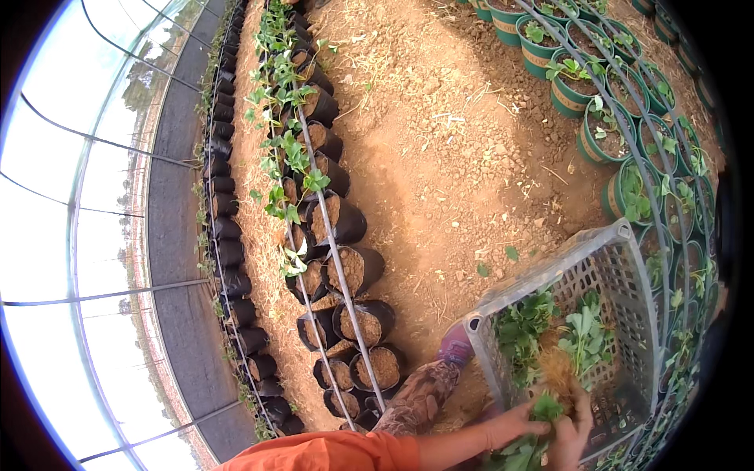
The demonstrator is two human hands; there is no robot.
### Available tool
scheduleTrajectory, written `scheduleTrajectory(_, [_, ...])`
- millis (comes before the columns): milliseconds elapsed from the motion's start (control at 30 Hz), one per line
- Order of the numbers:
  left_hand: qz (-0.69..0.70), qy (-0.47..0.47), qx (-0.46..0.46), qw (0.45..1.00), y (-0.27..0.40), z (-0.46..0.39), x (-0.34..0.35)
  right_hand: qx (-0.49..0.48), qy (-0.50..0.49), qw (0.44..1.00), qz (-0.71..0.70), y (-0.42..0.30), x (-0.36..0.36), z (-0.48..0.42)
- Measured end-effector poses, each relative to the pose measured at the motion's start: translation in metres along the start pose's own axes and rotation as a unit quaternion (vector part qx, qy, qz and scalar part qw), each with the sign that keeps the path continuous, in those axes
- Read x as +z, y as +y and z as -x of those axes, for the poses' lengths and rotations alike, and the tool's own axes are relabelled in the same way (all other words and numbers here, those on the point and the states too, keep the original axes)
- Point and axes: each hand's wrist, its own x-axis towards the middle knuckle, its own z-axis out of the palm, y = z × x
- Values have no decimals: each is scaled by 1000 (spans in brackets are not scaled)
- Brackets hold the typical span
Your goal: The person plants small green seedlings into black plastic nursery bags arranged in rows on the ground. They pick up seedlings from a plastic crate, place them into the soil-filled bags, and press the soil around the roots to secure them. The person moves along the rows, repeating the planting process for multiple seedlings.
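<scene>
Over the near side of a grey plastic crate [633, 282], both my hands are close together on leafy seedlings. My left hand [511, 425] grips a green leafy seedling [548, 407] by its leaves and stems. Beside it, my right hand [571, 427] has its fingers curled at a bundle of brown roots [556, 370]; the blur hides the exact grip. More leaves hang below the hands at the picture's lower edge. Inside the crate lie leafy seedlings with bare roots, one bunch [526, 324] at the left and a paler bunch [586, 335] at the right.
Rows of black grow bags [353, 268] filled with soil stand at the left, with thin pipes [341, 265] running along them. Green pots [568, 88] of young plants line the right under curved dark tubes [624, 126]. Dry soil [436, 176] with straw lies between. My shoe [456, 347] is beside the crate.
</scene>
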Motion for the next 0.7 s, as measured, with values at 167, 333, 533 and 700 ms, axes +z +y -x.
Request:
scheduleTrajectory(167, [-83, 58, 26, 995, 26, 9, 9, -26, 45, 984, -173, -12, 52, 2])
scheduleTrajectory(333, [-4, 90, 16, 996, 16, 13, 4, -2, 88, 993, -80, -18, 10, -14])
scheduleTrajectory(533, [65, -34, 4, 997, 26, 15, -17, 74, 217, 946, 228, 67, -71, -98])
scheduleTrajectory(700, [41, -69, -7, 997, 0, 14, -21, 32, 250, 903, 347, 127, -102, -134])
